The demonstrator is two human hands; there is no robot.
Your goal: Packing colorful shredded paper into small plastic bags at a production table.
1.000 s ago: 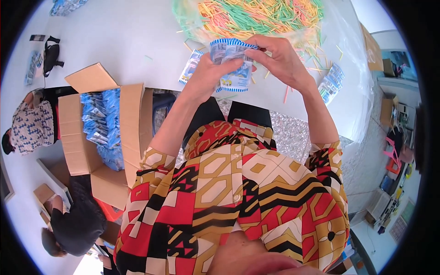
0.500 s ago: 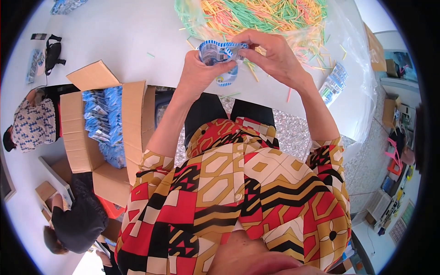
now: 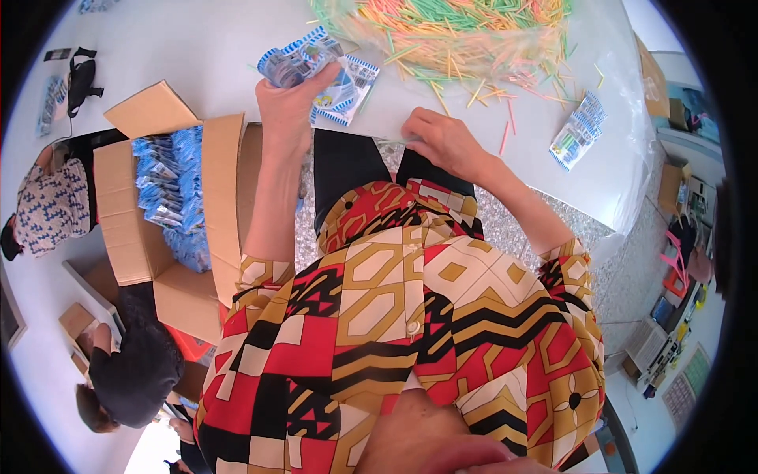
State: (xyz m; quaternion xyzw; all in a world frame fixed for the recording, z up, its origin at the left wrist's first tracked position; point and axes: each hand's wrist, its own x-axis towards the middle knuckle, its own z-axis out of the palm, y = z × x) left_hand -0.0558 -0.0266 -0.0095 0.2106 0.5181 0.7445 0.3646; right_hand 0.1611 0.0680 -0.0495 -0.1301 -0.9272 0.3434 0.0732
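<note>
My left hand [image 3: 288, 99] is closed round a blue-and-white plastic packet [image 3: 298, 60] with striped edges, above the front part of the table. Another packet [image 3: 357, 88] of the same kind shows just right of the thumb; whether it is gripped too or lies on the table is unclear. Down at the table's front edge, my right hand [image 3: 442, 138] has its fingers curled together. A thin greenish stick [image 3: 388, 142] lies right by its fingertips, and what the fingers hold, if anything, is hidden.
Pastel sticks [image 3: 466, 31] heap on clear plastic at the far side, some scattered loose. One packet [image 3: 578, 133] lies on the table [image 3: 197, 47] at right. A cardboard box [image 3: 126, 213] of blue packets stands at left. Two people [image 3: 55, 197] are beyond it.
My left hand has moved left with the packet. The right hand has let go of the packet's rim and come down to the table edge, its fingers curled.
</note>
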